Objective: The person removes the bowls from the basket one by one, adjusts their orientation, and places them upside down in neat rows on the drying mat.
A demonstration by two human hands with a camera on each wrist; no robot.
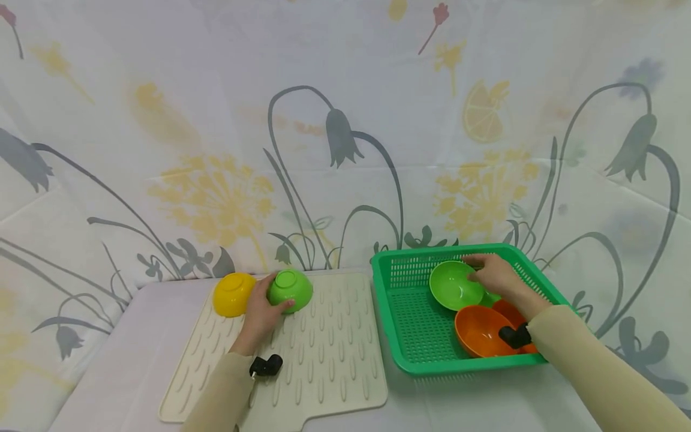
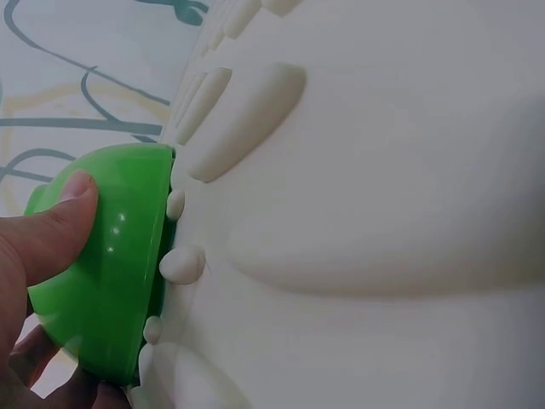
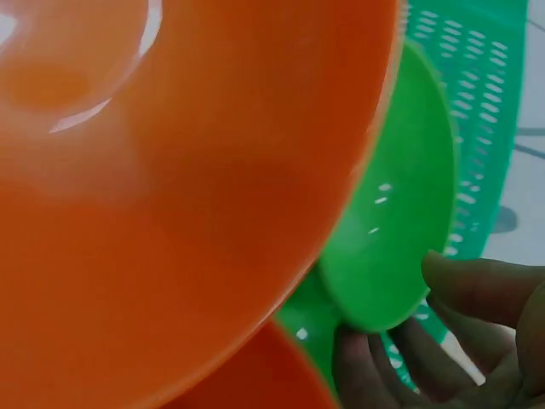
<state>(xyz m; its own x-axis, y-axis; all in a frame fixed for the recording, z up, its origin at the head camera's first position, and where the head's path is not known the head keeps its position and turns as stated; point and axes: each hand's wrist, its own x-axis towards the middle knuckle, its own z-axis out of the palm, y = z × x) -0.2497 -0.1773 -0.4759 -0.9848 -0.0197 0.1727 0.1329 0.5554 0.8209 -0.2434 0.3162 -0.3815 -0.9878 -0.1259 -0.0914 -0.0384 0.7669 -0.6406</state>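
"Bowls, quick: where were they?"

"Upturned green bowl (image 1: 292,292) sat on the ribbed mat (image 1: 324,366), over on the desk (image 1: 124,348), near an upturned yellow bowl (image 1: 233,294). Second green bowl (image 1: 453,288), open side up, was inside the green basket (image 1: 432,368), behind an orange bowl (image 1: 483,329)."

"Fingers?"

"Left hand (image 1: 263,315) gripped the upturned one, thumb on the near wall, other fingers around the side facing the yellow bowl. Right hand (image 1: 499,279) pinched the second one at its rim, thumb over the edge, other fingers underneath."

"Handling?"

"Looked like plastic: light, stiff, unlikely to break. The gloss suggested slippery, more so if wet."

"Best hold?"

"For the open one, the rim, I'd say; that edge seemed thin enough to pinch, though one side only might have let it swing. For the upturned one, opposite walls below the foot ring, since its rim faced the mat."
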